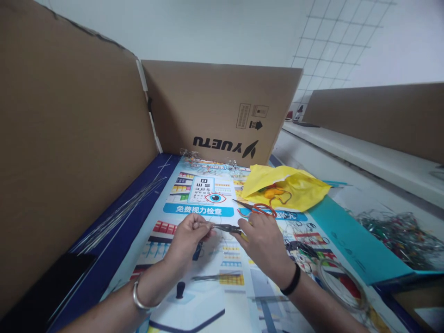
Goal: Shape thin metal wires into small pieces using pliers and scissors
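Observation:
My right hand [265, 245] is wrapped round a pair of pliers [229, 228] with dark jaws and yellow handles. The jaws point left and reach the fingertips of my left hand [192, 238]. That hand is closed in a pinch on a thin wire [219, 245], mostly hidden by the fingers; a faint curved length of it hangs below the jaws. Just beyond my right hand lie orange-handled scissors [262, 210], blades toward the upper left. Behind them a yellow bag [305, 187] gapes, with orange material inside.
A printed poster sheet [194, 296] covers the table. Straight wires [121, 215] lie at the left, beside a cardboard wall [69, 129]. Another cardboard panel [215, 106] stands at the back. At right are a wire coil [342, 284] and a tangled wire heap [398, 238].

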